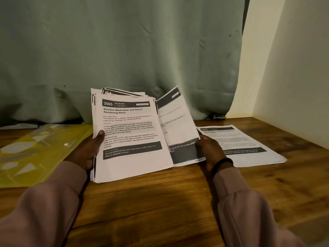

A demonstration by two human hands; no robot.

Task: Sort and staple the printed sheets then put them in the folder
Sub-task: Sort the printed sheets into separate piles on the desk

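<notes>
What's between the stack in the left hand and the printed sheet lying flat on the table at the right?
In the head view, a single printed sheet pinched by the right hand, lifted off the wooden table.

The table point(160, 202), filling the lower half of the frame, is wood or a wood-look surface, warm brown with dark grain streaks and a soft satin sheen. The stack of printed sheets point(130, 132) at the centre is thin matt white paper with black print, its edges ragged and uneven. The single sheet point(178, 125) just right of it is the same paper, blurred. A further printed sheet point(245, 145) at centre right lies matt and flat. The folder point(35, 154) at the left is glossy yellow plastic, catching pale reflections. The curtain point(115, 47) across the top is matt grey-green cloth, creased. The sleeves point(53, 202) are soft matt fabric. The wristband point(221, 164) is dark and matt.
</notes>
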